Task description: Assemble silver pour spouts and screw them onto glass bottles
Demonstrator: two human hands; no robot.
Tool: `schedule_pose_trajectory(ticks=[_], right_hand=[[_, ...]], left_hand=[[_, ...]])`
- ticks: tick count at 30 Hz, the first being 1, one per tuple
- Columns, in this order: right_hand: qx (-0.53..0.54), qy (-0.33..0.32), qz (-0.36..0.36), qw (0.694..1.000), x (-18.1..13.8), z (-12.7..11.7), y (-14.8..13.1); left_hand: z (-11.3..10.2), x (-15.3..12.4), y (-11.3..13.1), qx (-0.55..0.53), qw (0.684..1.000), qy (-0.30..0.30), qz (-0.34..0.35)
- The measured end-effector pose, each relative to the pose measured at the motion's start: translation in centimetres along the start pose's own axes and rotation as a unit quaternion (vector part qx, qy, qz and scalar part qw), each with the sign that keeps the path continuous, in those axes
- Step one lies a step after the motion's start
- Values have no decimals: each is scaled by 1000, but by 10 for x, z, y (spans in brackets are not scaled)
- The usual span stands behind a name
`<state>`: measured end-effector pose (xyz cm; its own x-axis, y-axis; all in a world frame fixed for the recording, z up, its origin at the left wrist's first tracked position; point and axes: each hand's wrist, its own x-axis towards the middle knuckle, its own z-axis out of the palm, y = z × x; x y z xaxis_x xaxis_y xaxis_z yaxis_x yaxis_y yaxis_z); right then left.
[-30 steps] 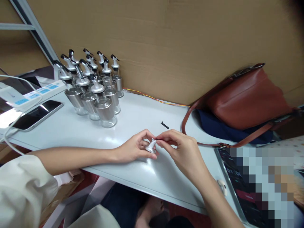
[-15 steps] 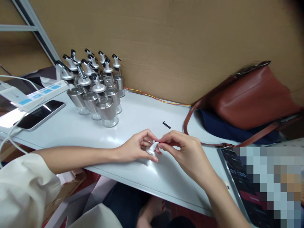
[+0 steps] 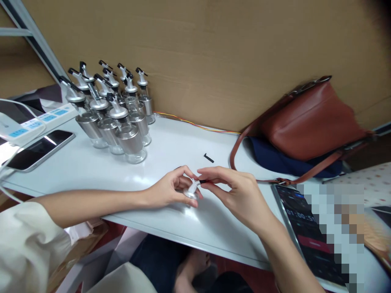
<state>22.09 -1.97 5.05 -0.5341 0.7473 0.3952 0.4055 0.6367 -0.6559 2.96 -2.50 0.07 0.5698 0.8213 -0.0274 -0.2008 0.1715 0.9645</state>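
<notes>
My left hand (image 3: pixel 171 189) grips a small silver pourer cap (image 3: pixel 192 189) just above the white table (image 3: pixel 171 150). My right hand (image 3: pixel 232 191) pinches a small black piece (image 3: pixel 203 181) against the tip of the cap's spout. Both hands meet at the table's front middle. Another small black piece (image 3: pixel 209 158) lies loose on the table behind them. A cluster of several glass-and-steel dispenser bottles (image 3: pixel 113 114) with silver pourer tops stands at the back left.
A brown leather bag (image 3: pixel 308 122) lies on dark blue cloth at the back right. A tablet (image 3: pixel 302 228) sits at the right front edge. A phone (image 3: pixel 36 150) and a white power strip (image 3: pixel 36 122) lie at the far left. A cardboard wall runs behind.
The hands stay together on the cap; the black piece now shows at the spout tip between my right fingers. The view has shifted slightly.
</notes>
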Motion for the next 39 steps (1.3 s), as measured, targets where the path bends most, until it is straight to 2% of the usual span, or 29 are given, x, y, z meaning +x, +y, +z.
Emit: schedule_pose_trajectory(ticks=[10,16,26,33,39], right_hand=[[-34,-1,-6,999,-1,-1,1],[-15,10,11,1000,-1,-4,5],[-48,11,-32,998,-1,-4,3],[-123,-25,-71,990,-2,-7,2],[-215,-119,4,969,-4,-7,-17]], left_hand=[[-2,4,-1,-44,997,33,-52],[-3,4,2,-7,997,46,-60],[-1,0,11,101,994,-32,-31],[-1,-4,10,113,991,-57,-47],[-4,-6,7,133,988,-79,-23]])
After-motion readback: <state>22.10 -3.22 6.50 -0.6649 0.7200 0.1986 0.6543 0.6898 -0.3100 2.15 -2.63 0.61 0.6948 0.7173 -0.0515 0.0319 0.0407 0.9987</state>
